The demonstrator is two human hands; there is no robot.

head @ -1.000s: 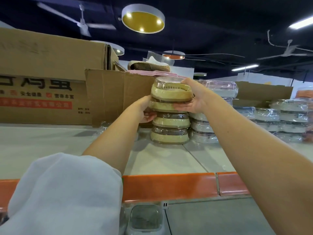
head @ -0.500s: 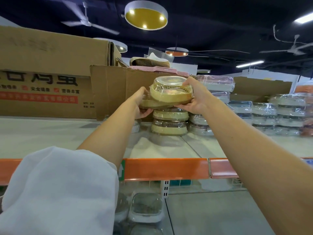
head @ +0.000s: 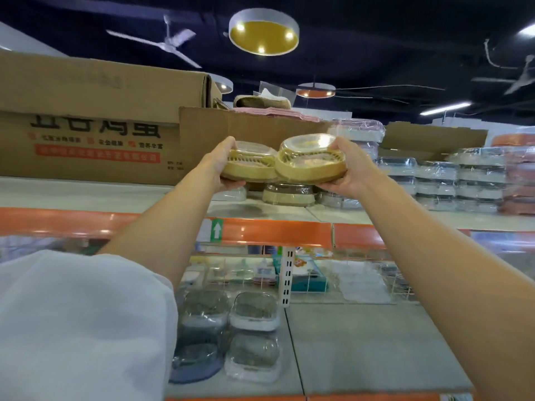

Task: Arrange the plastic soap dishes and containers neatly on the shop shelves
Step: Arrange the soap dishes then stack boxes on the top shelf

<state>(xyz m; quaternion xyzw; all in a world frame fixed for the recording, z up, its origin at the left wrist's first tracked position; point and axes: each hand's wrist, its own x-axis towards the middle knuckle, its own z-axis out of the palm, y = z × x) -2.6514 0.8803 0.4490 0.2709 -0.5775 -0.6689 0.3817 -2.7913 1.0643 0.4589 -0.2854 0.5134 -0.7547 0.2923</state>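
Observation:
I hold two yellow soap dishes with clear lids side by side above the top shelf (head: 86, 195). My left hand (head: 221, 166) grips the left dish (head: 252, 166) at its outer edge. The right dish (head: 311, 160) is gripped by my right hand (head: 346, 169), and it overlaps the left one slightly. Below them one more yellow dish (head: 288, 193) stands on the shelf.
Big cardboard boxes (head: 86, 125) stand at the back left of the top shelf. Stacks of wrapped clear containers (head: 451, 180) fill its right side. An orange shelf edge (head: 275, 233) runs across. On the lower shelf lie several grey lidded containers (head: 254, 311).
Both hands lifted two yellow dishes off the stack and drew them toward me, now side by side. The stack on the shelf is lower. The view tilted down, showing the lower shelf.

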